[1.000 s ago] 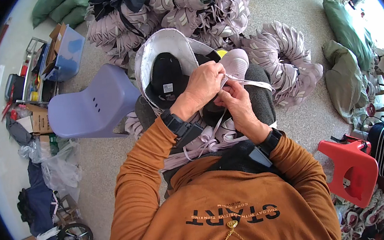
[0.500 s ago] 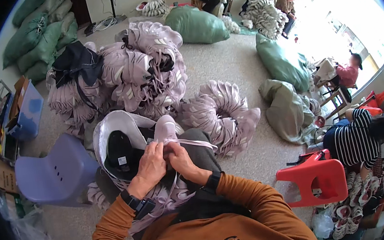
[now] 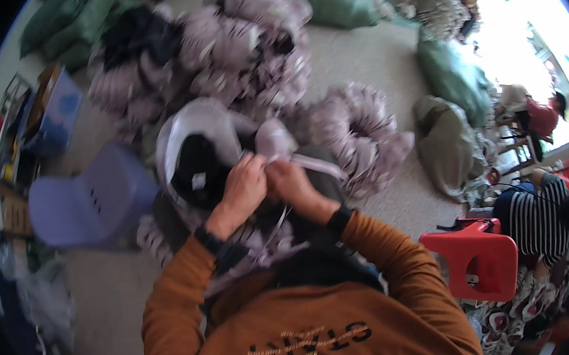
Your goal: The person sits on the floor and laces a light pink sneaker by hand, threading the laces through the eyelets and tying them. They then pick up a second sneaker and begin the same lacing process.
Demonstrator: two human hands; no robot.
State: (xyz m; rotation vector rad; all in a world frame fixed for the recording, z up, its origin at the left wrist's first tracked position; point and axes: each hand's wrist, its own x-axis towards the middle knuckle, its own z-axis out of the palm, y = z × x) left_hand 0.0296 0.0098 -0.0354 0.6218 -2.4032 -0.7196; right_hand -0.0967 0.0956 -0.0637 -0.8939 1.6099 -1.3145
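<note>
Both hands, left (image 3: 244, 185) and right (image 3: 289, 179), still pinched shut on pale lilac fabric shoe upper (image 3: 274, 141), seemingly drawn tighter together.

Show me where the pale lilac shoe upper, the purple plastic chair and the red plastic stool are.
Pale lilac shoe upper (image 3: 207, 120): head view, on its curved top edge.
Purple plastic chair (image 3: 88, 200): head view, on the seat.
Red plastic stool (image 3: 478, 249): head view, on its top.

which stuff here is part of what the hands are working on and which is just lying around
In hand:
left hand
right hand
pale lilac shoe upper
lilac strap

Lying about:
purple plastic chair
red plastic stool
green sacks
piles of lilac uppers
</note>
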